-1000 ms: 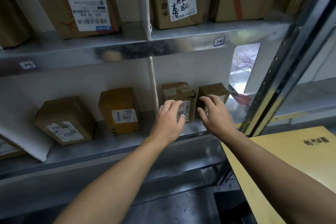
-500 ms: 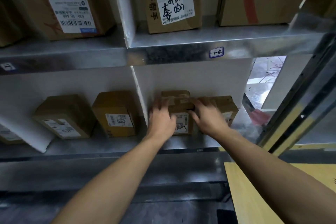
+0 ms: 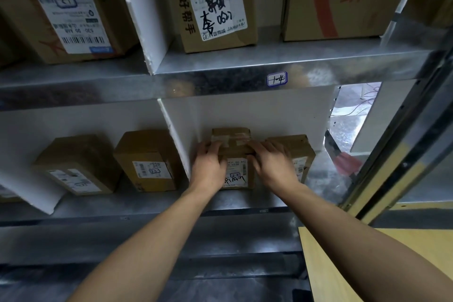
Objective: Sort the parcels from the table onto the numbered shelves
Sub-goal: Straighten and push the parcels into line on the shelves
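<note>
Metal shelves point(image 3: 220, 86) fill the view, and white boards split them into bays. On the lower shelf, a white divider point(image 3: 179, 140) stands between two bays. Right of it sits a small brown parcel point(image 3: 232, 154) with tape on top and a white label on its front. Both hands are on this parcel. The left hand point(image 3: 208, 167) is wrapped over its left front corner, and the right hand point(image 3: 272, 167) presses on its right side, so the two hands grip the parcel between them. Just beside it, on the right, stands another brown box point(image 3: 299, 152), partly hidden by the right hand. Left of the divider are two more boxes: an upright one point(image 3: 147, 159) near the divider and a tilted one point(image 3: 76, 164) farther left. On the upper shelf stand bigger boxes. One tall box point(image 3: 215, 2) has black handwriting on its label, and another big box point(image 3: 61, 7) stands left of the upper white board. A small tag point(image 3: 277, 79) with blue writing is stuck on the shelf edge. A yellow tabletop point(image 3: 343, 267) shows at the bottom right.
</note>
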{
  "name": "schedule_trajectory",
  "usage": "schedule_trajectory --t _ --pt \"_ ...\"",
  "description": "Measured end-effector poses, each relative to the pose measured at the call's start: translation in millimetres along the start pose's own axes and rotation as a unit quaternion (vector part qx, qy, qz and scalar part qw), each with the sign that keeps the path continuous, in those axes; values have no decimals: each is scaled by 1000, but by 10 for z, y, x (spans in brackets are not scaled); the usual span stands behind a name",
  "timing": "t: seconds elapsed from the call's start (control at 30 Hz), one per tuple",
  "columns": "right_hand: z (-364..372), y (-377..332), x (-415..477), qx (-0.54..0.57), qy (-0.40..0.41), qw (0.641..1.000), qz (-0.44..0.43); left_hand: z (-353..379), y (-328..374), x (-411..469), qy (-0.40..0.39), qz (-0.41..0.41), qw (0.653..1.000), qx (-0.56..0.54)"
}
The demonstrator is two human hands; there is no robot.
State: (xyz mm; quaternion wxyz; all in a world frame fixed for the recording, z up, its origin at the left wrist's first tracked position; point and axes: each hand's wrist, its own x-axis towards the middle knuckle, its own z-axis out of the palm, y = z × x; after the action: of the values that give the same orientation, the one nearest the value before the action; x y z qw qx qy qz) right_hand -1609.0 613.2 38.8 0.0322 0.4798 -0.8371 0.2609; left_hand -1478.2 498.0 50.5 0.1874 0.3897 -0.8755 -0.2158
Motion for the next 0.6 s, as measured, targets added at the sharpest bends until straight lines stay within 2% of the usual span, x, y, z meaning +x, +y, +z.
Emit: schedule_trajectory --t 0.27,0.6 --pt "49 41 18 12 30 999 -12 -25 25 -54 9 -5 1000 -19" --pt "26 -28 -5 -1 -3 1000 -3 -26 -15 -30 7 -12 1000 -10"
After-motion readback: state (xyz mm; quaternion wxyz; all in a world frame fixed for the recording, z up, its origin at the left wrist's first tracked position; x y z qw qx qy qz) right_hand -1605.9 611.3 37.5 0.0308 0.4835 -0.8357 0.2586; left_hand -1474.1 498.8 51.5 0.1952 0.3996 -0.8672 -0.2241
